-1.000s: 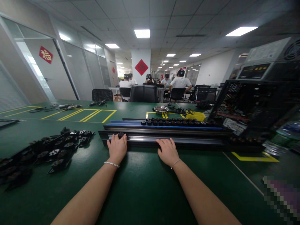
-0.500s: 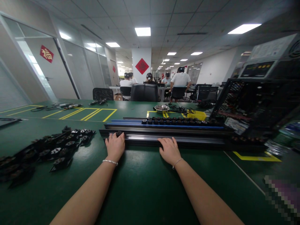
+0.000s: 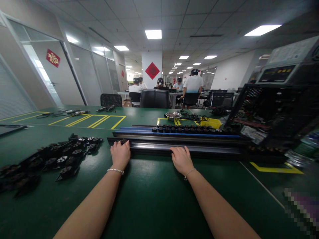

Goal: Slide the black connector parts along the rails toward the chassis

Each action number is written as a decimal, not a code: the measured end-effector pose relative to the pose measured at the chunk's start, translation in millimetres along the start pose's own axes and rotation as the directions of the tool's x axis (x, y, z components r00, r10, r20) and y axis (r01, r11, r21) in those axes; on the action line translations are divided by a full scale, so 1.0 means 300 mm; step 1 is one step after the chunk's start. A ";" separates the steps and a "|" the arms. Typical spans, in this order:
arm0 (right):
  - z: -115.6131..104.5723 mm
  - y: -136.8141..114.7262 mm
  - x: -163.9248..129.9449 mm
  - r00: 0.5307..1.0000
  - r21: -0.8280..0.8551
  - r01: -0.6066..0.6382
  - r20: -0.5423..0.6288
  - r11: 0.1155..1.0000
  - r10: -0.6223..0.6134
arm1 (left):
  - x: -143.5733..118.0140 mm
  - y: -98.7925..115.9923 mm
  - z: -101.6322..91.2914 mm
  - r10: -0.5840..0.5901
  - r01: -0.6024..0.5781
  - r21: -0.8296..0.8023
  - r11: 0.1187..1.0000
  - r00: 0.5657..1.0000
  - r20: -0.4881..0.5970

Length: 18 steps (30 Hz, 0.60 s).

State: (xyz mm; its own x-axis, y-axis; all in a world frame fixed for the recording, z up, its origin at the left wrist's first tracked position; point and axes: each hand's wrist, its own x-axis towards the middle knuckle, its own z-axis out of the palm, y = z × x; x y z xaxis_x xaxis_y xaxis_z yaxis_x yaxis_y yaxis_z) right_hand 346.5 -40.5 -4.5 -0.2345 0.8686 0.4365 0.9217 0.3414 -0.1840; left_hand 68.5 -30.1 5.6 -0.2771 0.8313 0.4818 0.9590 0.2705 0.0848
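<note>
I see a black rail [image 3: 149, 146] on this office's green table [image 3: 149, 202]. Left hand [image 3: 121, 155] pinches a black part [image 3: 123, 141]; right hand [image 3: 183, 161], fingers [image 3: 176, 151] spread, touches the rail. A red sign [image 3: 53, 58] says 福 (in gold).

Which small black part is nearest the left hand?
The lone black part at the left hand, near the left end of the front rail; others sit grouped farther off.

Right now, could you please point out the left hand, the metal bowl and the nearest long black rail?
Left hand [image 3: 120, 155], head view: back of the hand.
Metal bowl [image 3: 173, 118], head view: near outer wall.
Nearest long black rail [image 3: 151, 146], head view: its shiny upper surface.
</note>
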 end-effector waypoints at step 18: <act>-0.015 -0.007 0.006 0.998 -0.009 -0.037 0.053 0.999 0.038 | 0.030 -0.057 0.008 -0.080 0.080 0.010 0.997 0.996 0.028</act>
State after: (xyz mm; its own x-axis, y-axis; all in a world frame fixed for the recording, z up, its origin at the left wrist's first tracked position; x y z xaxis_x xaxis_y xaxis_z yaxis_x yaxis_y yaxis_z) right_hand 345.4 -41.2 0.7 -0.2156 0.8986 0.3821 0.9326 0.3055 -0.1921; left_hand 49.4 -26.2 6.5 -0.3546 0.8201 0.4491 0.9331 0.3407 0.1147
